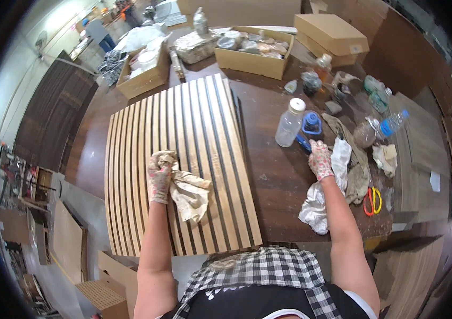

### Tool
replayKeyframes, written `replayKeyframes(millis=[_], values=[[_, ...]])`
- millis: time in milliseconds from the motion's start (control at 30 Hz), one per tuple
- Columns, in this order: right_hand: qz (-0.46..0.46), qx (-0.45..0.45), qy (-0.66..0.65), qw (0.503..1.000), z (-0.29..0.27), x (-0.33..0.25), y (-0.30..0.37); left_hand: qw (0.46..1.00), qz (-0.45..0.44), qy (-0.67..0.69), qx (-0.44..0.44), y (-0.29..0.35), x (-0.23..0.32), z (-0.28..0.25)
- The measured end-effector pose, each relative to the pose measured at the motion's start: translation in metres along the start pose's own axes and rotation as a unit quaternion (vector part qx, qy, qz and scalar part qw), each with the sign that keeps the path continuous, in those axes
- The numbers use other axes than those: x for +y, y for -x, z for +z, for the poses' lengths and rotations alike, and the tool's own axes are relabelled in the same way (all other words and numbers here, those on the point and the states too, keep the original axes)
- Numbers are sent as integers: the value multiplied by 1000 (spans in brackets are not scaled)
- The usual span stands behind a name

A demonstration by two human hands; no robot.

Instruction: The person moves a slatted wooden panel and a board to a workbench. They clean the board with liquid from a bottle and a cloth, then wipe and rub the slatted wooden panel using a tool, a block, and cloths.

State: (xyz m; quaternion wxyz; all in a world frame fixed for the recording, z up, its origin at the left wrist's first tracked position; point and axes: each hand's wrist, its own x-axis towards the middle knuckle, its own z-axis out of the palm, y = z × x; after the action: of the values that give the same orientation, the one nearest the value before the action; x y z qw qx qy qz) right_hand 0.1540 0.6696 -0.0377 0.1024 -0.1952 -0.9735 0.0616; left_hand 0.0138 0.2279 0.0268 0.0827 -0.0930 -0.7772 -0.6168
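Note:
My left hand (160, 181), in a flower-patterned glove, is closed round a crumpled beige cloth (191, 194). The cloth hangs over a slatted wood panel (205, 138), pale strips with dark grooves between them. On the right, my gloved right hand (320, 161) has its fingers at a slim blue object (303, 142), whose kind I cannot make out; the fingers look bent against its near end. Just beyond stand a clear bottle with a white cap (290, 125) and a small blue container (311, 123). White rags (315, 209) lie beside my right wrist.
Red-and-yellow scissors (373, 201) and a grey-green cloth (360, 178) lie on the brown table (279, 196). Several bottles, one blue-capped (394, 123), crowd its right side. Open cartons (252, 63) and a closed box (332, 37) line the far edge. Stacked boards (420, 154) stand right.

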Motion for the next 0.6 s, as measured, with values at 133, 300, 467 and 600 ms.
replayKeyframes(millis=[133, 300, 467, 600], values=[[-29, 68, -146, 987, -26, -10, 14, 999, -5, 32, -9, 1, 2, -4], [66, 22, -498, 864, -66, -52, 38, 1000, -9, 13, -18, -6, -13, -5], [65, 57, -700, 709, -139, -175, 30, 992, -12, -98, -82, -15, 0, -5], [13, 60, -754, 654, -130, -202, 11, 969, -73, -73, -223, -18, 28, -5]])
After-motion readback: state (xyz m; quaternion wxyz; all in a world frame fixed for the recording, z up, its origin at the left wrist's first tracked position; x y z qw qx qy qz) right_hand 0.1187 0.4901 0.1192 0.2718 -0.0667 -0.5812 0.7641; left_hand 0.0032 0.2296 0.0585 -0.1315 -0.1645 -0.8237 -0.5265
